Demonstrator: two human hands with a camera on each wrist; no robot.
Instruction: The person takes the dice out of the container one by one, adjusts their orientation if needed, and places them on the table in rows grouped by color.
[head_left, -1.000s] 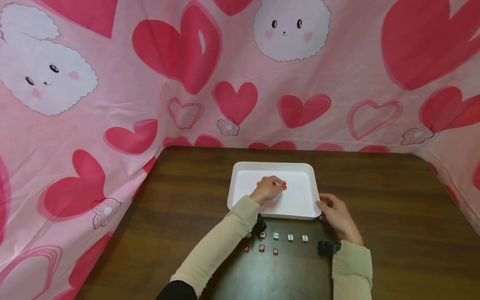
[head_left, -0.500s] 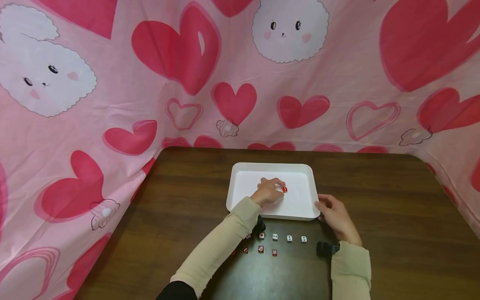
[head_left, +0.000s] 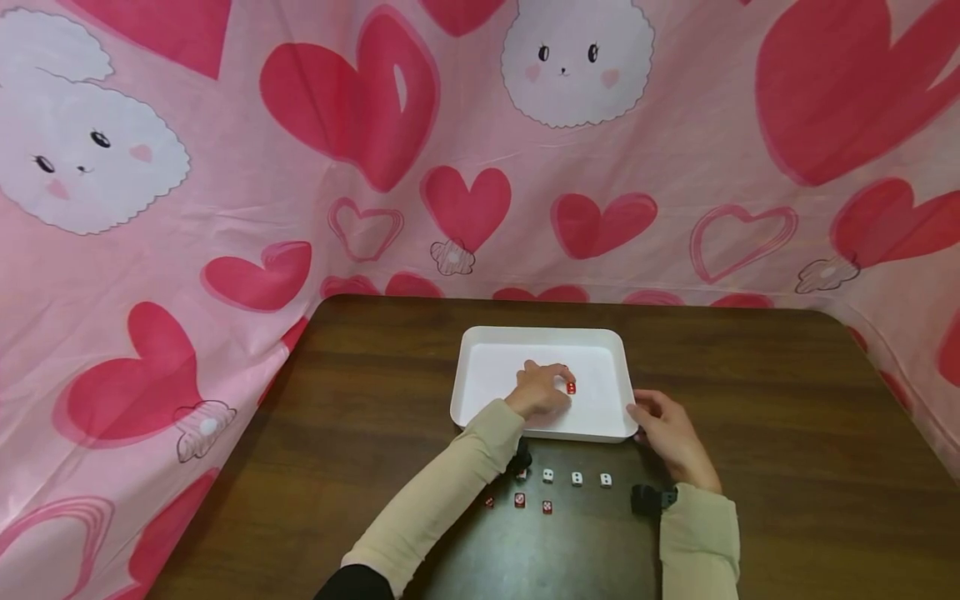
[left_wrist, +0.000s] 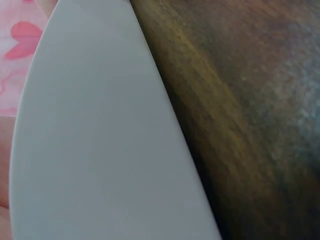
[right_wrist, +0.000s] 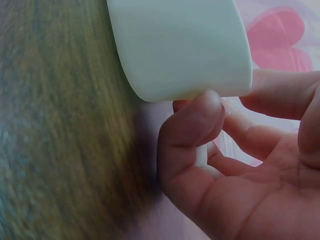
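In the head view, my left hand [head_left: 542,392] reaches over the near wall of a white tray [head_left: 577,435]. Its thumb and index fingertips pinch a small red die [head_left: 571,387] with white pips, low over the tray floor. A speck of red, mostly hidden, shows behind that index finger. My right hand [head_left: 675,433] holds the tray at its near right corner. In the right wrist view the thumb [right_wrist: 200,117] presses the tray's wall while a finger touches the rim. Only the tray's outer wall [left_wrist: 105,125] fills the left wrist view; the left fingertips are hidden there.
On the dark wooden table [head_left: 787,458], a row of white dice [head_left: 577,479] lies before the tray. Nearer is a row of red dice [head_left: 520,500], partly covered by my left sleeve [head_left: 442,487]. A pink heart-patterned cloth [head_left: 487,100] encloses the table's back and sides.
The left hand and the red die have shifted slightly toward me within the tray. The right hand keeps its place at the tray's corner.
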